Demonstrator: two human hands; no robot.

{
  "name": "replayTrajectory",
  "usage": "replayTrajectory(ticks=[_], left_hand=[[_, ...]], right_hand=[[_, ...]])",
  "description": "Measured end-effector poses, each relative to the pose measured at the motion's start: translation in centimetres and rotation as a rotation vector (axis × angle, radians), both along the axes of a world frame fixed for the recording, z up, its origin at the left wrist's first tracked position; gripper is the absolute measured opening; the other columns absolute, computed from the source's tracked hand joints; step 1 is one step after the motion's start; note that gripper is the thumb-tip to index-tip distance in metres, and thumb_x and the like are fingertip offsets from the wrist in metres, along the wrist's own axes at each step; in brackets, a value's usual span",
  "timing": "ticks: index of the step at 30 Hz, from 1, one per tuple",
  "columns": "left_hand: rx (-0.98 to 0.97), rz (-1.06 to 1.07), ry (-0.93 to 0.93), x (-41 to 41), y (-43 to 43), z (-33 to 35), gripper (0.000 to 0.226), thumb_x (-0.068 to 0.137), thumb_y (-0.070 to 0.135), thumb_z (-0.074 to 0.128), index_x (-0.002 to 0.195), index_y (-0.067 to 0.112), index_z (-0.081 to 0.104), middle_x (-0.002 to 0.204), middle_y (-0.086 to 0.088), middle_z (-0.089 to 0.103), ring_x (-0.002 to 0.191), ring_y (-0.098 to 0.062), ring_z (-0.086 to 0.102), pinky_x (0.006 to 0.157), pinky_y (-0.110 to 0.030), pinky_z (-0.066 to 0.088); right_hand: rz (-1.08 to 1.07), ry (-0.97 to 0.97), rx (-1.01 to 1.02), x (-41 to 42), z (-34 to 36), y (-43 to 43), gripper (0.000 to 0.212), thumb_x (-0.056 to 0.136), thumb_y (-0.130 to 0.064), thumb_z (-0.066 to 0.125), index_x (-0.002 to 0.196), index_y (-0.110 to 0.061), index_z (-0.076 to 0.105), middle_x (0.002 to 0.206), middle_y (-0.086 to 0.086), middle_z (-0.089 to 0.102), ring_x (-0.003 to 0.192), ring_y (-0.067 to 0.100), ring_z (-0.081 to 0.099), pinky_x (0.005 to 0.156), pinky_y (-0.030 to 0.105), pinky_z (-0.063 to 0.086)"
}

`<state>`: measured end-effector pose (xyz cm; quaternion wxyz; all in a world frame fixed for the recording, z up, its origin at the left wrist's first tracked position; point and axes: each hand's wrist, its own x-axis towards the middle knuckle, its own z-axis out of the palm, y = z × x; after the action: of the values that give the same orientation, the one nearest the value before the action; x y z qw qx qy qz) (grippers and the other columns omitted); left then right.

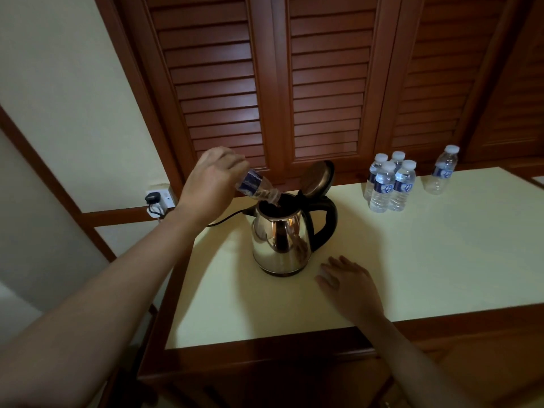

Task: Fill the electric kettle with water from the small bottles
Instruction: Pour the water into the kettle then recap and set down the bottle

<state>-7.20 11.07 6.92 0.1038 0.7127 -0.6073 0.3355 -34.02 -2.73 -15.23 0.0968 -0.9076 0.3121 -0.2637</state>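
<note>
Head view: left hand [210,184] grips a small bottle [256,188] round its body, tilted neck-down, its mouth over the open electric kettle [279,234]; kettle stands on the pale table [441,260], lid [316,178] raised; right hand [350,285] rests on the table just beside the kettle's base, whether it holds anything cannot be told; four capped bottles [388,184] clustered right of the kettle; a fifth bottle [441,172] stands apart further right.

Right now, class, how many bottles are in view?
6: one bottle in the left hand, tipped over the kettle; four bottles clustered right of it; one bottle alone farther right.
</note>
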Motion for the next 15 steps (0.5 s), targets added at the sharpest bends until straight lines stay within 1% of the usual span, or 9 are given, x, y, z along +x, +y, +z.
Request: replayTrajectory(ticks=[3,5,6,8,10,12,13,15], left_hand=[[0.0,-0.043,-0.092,0.3,-0.2,0.0,0.043,0.08,0.002,0.076,0.122,0.003,0.067,0.128,-0.017,0.066,0.123,-0.039,0.055,0.113,-0.05,0.034],[-0.009,-0.077,-0.162,0.3,-0.3,-0.2,0.035,0.086,0.002,0.068,0.122,0.004,0.067,0.131,-0.016,0.064,0.129,-0.037,0.053,0.122,-0.046,0.023],[-0.016,-0.091,-0.189,0.3,-0.3,-0.3,0.032,0.091,0.003,0.06,0.122,0.004,0.066,0.133,-0.015,0.063,0.132,-0.035,0.051,0.125,-0.044,0.017],[-0.03,-0.102,-0.227,0.1,-0.4,-0.6,0.034,0.098,0.006,0.045,0.125,0.004,0.065,0.136,-0.014,0.061,0.136,-0.033,0.047,0.127,-0.041,0.007],[-0.039,-0.093,-0.243,0.0,-0.5,-0.8,0.034,0.099,0.005,0.044,0.127,0.004,0.063,0.138,-0.014,0.059,0.139,-0.032,0.045,0.127,-0.039,0.002],[-0.049,-0.066,-0.23,0.0,-0.5,-0.9,0.035,0.095,0.003,0.055,0.128,0.006,0.063,0.139,-0.013,0.059,0.139,-0.031,0.044,0.127,-0.038,0.002],[-0.06,-0.05,-0.22,-0.1,-0.4,-0.9,0.035,0.093,0.003,0.06,0.128,0.008,0.064,0.138,-0.011,0.06,0.138,-0.031,0.045,0.127,-0.039,0.006],[-0.099,-0.008,-0.201,-0.3,0.0,-1.5,0.036,0.089,0.008,0.068,0.125,0.012,0.065,0.134,-0.008,0.063,0.131,-0.029,0.052,0.123,-0.041,0.022]], right_hand=[[0.001,0.004,-0.011,0.1,-0.2,-0.1,0.017,0.085,-0.038,0.07,0.096,-0.026,0.073,0.11,-0.001,0.072,0.113,0.024,0.063,0.095,0.043,0.051],[0.007,0.006,-0.022,0.1,-0.3,-0.1,0.016,0.085,-0.039,0.069,0.095,-0.026,0.072,0.11,-0.001,0.072,0.113,0.024,0.063,0.094,0.043,0.052],[0.008,-0.002,-0.023,0.1,-0.3,-0.1,0.017,0.085,-0.038,0.071,0.096,-0.026,0.072,0.111,-0.001,0.072,0.114,0.024,0.064,0.095,0.043,0.052],[0.007,-0.014,-0.01,0.0,-0.4,-0.1,0.019,0.085,-0.037,0.073,0.099,-0.025,0.074,0.114,-0.001,0.072,0.116,0.025,0.063,0.096,0.045,0.052],[0.009,-0.016,-0.004,0.0,-0.3,-0.1,0.019,0.086,-0.038,0.072,0.099,-0.025,0.073,0.113,0.0,0.072,0.116,0.025,0.063,0.096,0.046,0.051],[0.012,-0.016,-0.008,-0.1,-0.4,-0.2,0.02,0.087,-0.04,0.067,0.099,-0.025,0.073,0.114,0.0,0.072,0.117,0.025,0.063,0.096,0.046,0.051],[0.014,-0.012,-0.005,0.0,-0.5,-0.2,0.022,0.088,-0.042,0.064,0.1,-0.025,0.072,0.116,0.0,0.071,0.118,0.026,0.062,0.097,0.046,0.051],[0.014,0.001,0.004,0.0,-0.8,-0.4,0.028,0.089,-0.046,0.058,0.104,-0.027,0.072,0.123,0.0,0.07,0.124,0.026,0.059,0.099,0.046,0.049]])
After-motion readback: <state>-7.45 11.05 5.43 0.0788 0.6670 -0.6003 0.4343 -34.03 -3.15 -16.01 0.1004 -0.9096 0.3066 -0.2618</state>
